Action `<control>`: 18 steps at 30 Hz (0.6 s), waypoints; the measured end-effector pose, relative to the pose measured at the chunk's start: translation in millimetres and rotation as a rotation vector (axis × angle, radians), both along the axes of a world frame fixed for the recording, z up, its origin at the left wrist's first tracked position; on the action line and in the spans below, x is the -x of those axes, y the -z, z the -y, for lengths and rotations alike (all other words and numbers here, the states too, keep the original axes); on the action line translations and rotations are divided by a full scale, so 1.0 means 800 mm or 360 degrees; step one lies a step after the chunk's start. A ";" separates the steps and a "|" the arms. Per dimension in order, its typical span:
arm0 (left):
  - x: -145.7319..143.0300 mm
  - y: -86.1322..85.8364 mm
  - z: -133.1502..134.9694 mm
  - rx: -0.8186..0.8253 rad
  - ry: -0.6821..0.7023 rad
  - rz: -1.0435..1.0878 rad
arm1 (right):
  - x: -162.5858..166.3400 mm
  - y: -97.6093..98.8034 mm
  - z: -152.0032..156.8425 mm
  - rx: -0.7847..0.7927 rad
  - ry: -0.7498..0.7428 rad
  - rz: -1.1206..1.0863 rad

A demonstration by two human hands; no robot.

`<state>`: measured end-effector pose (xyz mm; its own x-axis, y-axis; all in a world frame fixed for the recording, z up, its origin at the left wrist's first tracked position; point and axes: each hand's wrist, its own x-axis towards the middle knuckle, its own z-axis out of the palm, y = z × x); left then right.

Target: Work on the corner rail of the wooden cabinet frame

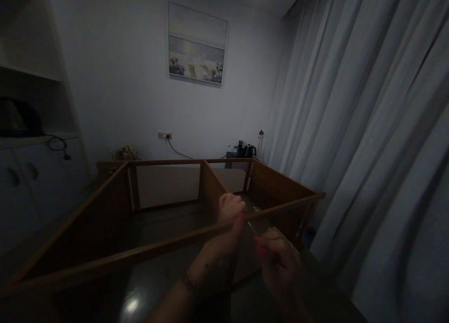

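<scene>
A brown wooden frame (157, 245) with panelled sides and a middle divider stands in front of me. My left hand (231, 213), with a bracelet on its wrist, is closed over the front top rail where the divider meets it. My right hand (278, 255), wearing a ring, is just to the right and a little lower. Between its thumb and fingers it pinches a thin metal rod (251, 228), whose tip points up and left toward the rail. The tip appears apart from the wood. The rod's other end is hidden in the fingers.
Long grey curtains (368, 126) hang close on the right. A cabinet (45, 183) with a kettle (19, 117) stands at the left. Behind the frame, a dark kettle (249, 150) and a plugged-in cord (177, 151) are near the wall. The light is dim.
</scene>
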<state>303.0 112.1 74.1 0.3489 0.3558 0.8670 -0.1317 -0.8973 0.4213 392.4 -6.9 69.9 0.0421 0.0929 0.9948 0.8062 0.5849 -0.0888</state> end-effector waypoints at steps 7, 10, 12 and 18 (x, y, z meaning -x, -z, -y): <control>0.011 -0.009 0.015 0.0037 -0.0004 -0.0038 | 0.006 -0.001 0.004 -0.0003 0.0163 -0.0059; 0.013 -0.011 0.022 0.0041 -0.0029 0.0002 | 0.007 -0.001 0.004 -0.0016 0.0204 -0.0080; 0.011 -0.011 0.022 0.0027 -0.0025 -0.0002 | 0.008 0.001 0.002 -0.0006 0.0219 -0.0095; 0.004 -0.008 0.011 0.0074 0.0012 -0.0085 | 0.009 0.020 -0.007 0.0010 0.0181 -0.0172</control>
<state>300.2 103.6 80.9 0.3970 0.3926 0.8296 -0.1144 -0.8757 0.4692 385.4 -1.5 54.2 0.1595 0.0875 0.9833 0.8529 0.4893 -0.1819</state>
